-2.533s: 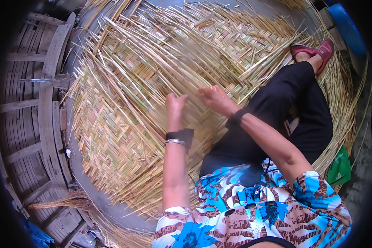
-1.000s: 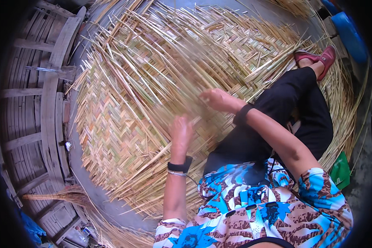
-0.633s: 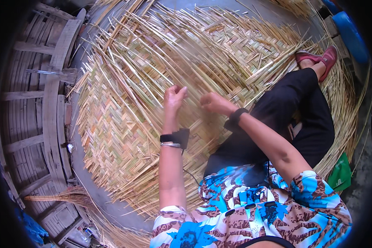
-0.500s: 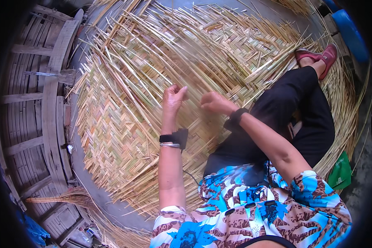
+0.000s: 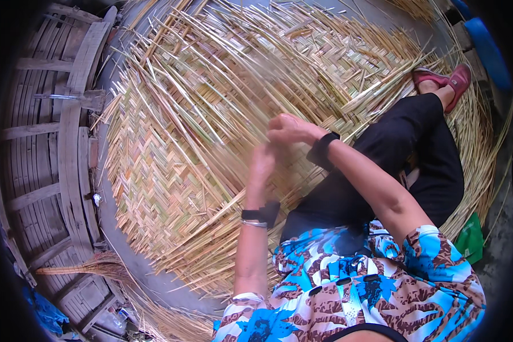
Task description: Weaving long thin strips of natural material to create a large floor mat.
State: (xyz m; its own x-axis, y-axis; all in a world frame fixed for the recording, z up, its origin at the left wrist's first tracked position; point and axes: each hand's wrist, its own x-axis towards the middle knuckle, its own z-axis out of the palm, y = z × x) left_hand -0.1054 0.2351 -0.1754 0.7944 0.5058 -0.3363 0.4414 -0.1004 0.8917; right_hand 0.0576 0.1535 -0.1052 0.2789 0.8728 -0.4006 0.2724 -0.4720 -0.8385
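Note:
A large mat (image 5: 154, 171) of flattened pale reed strips in a herringbone weave spreads before me, with long loose strips (image 5: 194, 108) lying slantwise over its middle. My right hand (image 5: 292, 129) is closed over the mat, just left of my knee. Blurred reed strips (image 5: 255, 85) run up and away from its fingers, and it seems to grip their near ends. Close below and left of it is my left hand (image 5: 262, 163), smeared by motion, so its fingers do not show clearly. The two hands nearly touch.
A slatted wooden frame (image 5: 69, 148) stands along the left, with a straw broom (image 5: 105, 267) near its lower end. My crossed legs (image 5: 404, 137) rest on the mat's right side. Long loose reeds (image 5: 479, 159) lie beyond them, near a green bag (image 5: 471, 239) and a blue object (image 5: 487, 51).
My left hand has moved right and slightly down, toward my right hand. The right hand has risen slightly. The strips beyond the hands are blurred in both frames.

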